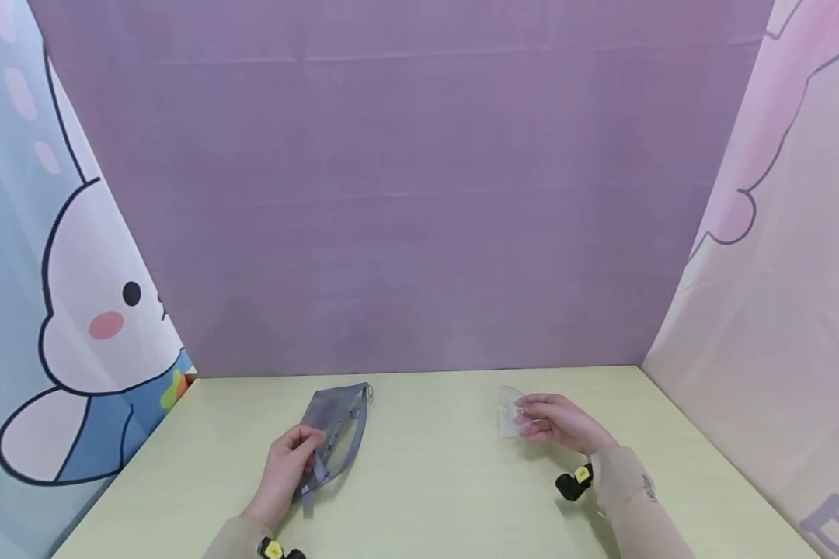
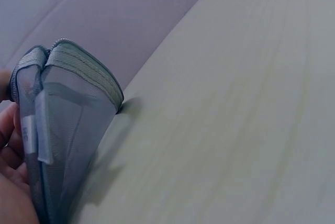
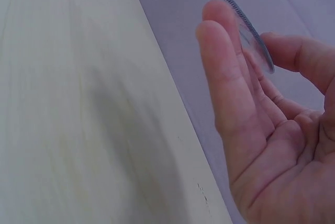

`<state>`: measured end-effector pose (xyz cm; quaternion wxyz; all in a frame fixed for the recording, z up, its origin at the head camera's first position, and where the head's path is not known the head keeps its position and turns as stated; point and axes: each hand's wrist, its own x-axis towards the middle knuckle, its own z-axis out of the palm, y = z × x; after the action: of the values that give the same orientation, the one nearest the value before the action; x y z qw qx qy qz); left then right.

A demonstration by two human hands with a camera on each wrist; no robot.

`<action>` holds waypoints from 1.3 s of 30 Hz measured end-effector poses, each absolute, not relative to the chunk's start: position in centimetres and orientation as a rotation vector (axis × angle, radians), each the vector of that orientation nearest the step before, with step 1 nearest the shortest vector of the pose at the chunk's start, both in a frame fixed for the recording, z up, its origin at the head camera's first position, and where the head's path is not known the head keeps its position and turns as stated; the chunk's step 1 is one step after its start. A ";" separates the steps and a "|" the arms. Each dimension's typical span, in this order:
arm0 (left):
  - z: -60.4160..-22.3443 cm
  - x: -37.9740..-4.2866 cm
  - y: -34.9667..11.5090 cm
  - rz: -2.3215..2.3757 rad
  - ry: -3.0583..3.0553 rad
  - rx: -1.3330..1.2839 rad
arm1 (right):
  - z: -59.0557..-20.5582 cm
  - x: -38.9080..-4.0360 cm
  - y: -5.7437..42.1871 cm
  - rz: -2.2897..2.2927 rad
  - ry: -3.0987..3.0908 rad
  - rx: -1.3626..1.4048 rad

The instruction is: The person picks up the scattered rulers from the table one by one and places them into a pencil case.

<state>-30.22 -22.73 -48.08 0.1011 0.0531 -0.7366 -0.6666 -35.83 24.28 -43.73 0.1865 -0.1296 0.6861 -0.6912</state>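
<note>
My left hand (image 1: 290,470) pinches the near edge of a grey-blue mesh zipper pouch (image 1: 332,410) at the left of the table. In the left wrist view the pouch (image 2: 78,114) has its zipper undone and its mouth gapes, while part of the hand (image 2: 13,166) shows at the left edge. At the right, my right hand (image 1: 559,421) holds a clear plastic protractor (image 1: 507,415) above the table. The right wrist view shows the protractor's marked curved edge (image 3: 238,12) pinched between thumb and fingers of the hand (image 3: 267,135).
The pale wooden table (image 1: 426,481) ends at a purple cloth backdrop (image 1: 426,217). Printed curtains stand on both sides, the left one (image 1: 112,272) bearing a cartoon figure. A small black-and-yellow device (image 1: 575,483) sits at the right wrist, another (image 1: 273,549) at the left.
</note>
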 end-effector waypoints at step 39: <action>-47.6 -30.1 -22.7 -1.975 -2.181 0.178 | -42.1 -36.8 20.5 -1.897 1.954 -0.484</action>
<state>-30.09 -22.73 -47.56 0.0968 0.0601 -0.7365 -0.6667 -36.84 20.50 -42.08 0.1868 -0.1718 0.6941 -0.6736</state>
